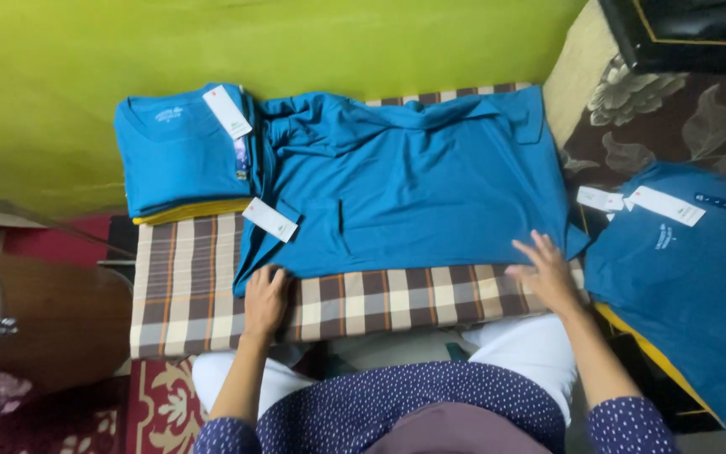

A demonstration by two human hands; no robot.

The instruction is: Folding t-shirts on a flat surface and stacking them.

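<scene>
Blue shirt (413,185), white tag (270,220); hands (264,301) flat.

Shirt (413,185) spread on cushion (186,294) — folded stack (180,151) left, pile (682,286) right

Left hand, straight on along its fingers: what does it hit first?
The left hand already rests at the lower left edge of the spread blue shirt. Going on, it would slide over that cloth, likely toward the white hang tag; depth is unclear.

Three blue shirts (413,181), three white tags (270,219), two hands (265,300), one checked cushion (186,286).
</scene>
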